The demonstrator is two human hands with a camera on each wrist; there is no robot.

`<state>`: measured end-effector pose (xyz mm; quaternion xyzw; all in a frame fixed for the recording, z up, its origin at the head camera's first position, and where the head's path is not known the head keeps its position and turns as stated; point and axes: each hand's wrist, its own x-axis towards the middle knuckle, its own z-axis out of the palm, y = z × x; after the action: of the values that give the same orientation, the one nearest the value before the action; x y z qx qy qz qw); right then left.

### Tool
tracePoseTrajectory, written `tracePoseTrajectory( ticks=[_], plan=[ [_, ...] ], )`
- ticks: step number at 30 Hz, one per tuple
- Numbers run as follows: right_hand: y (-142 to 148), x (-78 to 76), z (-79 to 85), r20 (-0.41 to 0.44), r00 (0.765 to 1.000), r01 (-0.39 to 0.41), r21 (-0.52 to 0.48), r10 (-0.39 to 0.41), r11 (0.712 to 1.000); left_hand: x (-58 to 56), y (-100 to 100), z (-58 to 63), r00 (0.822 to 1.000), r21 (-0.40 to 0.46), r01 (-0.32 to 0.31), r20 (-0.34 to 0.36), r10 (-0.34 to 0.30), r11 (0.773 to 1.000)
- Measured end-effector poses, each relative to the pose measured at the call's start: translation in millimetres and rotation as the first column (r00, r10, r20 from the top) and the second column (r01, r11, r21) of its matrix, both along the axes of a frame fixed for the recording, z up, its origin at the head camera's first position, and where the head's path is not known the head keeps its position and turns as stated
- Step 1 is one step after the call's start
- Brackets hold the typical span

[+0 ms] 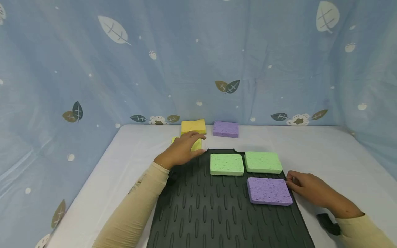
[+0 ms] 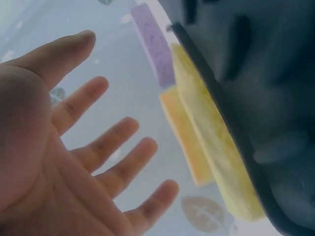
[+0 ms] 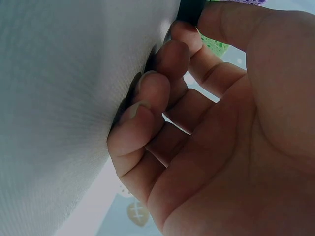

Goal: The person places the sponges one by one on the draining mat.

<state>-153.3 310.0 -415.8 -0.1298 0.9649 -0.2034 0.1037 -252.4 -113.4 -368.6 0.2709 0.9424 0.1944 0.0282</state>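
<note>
My left hand (image 1: 180,150) hovers over the back left corner of the black ribbed mat (image 1: 186,220), fingers spread and holding nothing. Behind and partly under it lies a light yellow sponge (image 1: 196,144); the left wrist view shows this sponge (image 2: 211,142) right along the mat's edge. At the mat's right edge, my right hand (image 1: 308,189) has its fingers curled, with the dark mat edge (image 3: 191,11) pinched between thumb and forefinger. Beside those fingertips a purple sponge (image 1: 269,191) lies on the mat. Two green sponges, one in the middle (image 1: 226,164) and one at right (image 1: 263,162), lie along its back.
Beyond the mat, a deeper yellow sponge (image 1: 193,126) and a second purple sponge (image 1: 225,129) lie at the back of the white table (image 1: 322,148). A blue curtain (image 1: 186,69) with leaf prints hangs behind and at both sides.
</note>
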Motion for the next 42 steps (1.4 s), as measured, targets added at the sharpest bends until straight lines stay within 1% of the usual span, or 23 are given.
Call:
tracePoseTrajectory(
  ticks=[4,8,11,15,19,22,25,28,30,33,39,42],
  plan=[
    [-0.6,0.5,-0.9,0.011,1.0,-0.002,-0.003,0.002,1.0,-8.7,-12.1,-5.6,0.997,-0.022,-0.04,0.059,0.041,0.999],
    [-0.9,0.2,0.2,0.004,1.0,-0.003,0.0,0.003,1.0,-17.2,-21.6,-9.3,0.993,-0.065,-0.081,0.084,0.087,0.995],
    [-1.3,-0.3,0.7,0.001,1.0,-0.003,-0.002,0.003,1.0,-22.1,-28.1,-12.9,0.989,-0.086,-0.1,0.1,0.109,0.991],
    [-1.9,-0.8,1.2,0.008,1.0,-0.004,-0.008,0.004,1.0,-25.3,-36.2,-16.6,0.983,-0.096,-0.114,0.136,0.126,0.989],
    [-3.1,-1.9,2.7,0.001,1.0,-0.002,0.001,0.002,1.0,-27.9,-42.3,-17.8,0.976,-0.1,-0.135,0.158,0.149,0.986],
    [-3.3,-2.0,3.0,0.013,1.0,0.004,0.004,-0.004,1.0,-29.3,-45.2,-19.3,0.97,-0.105,-0.145,0.183,0.163,0.984],
    [-2.5,-1.6,2.7,0.022,1.0,0.004,0.002,-0.004,1.0,-31.0,-46.9,-21.0,0.962,-0.114,-0.147,0.213,0.169,0.983],
    [-1.6,-1.5,1.6,0.008,1.0,-0.001,0.007,0.001,1.0,-33.0,-47.3,-23.1,0.958,-0.123,-0.134,0.237,0.161,0.983],
    [-1.1,-1.3,-0.3,0.003,1.0,0.0,0.009,0.0,1.0,-33.2,-47.4,-26.1,0.958,-0.131,-0.125,0.241,0.154,0.984],
    [-0.1,-2.2,0.2,0.003,1.0,-0.003,0.002,0.003,1.0,-33.3,-47.5,-26.7,0.959,-0.141,-0.125,0.235,0.156,0.982],
    [0.0,-2.6,0.9,-0.007,1.0,-0.006,-0.006,0.006,1.0,-32.6,-47.0,-27.0,0.961,-0.115,-0.173,0.197,0.193,0.978],
    [-0.2,-2.2,0.4,0.004,1.0,-0.006,-0.007,0.006,1.0,-32.3,-46.6,-26.8,0.961,-0.114,-0.196,0.174,0.214,0.974]
  ],
)
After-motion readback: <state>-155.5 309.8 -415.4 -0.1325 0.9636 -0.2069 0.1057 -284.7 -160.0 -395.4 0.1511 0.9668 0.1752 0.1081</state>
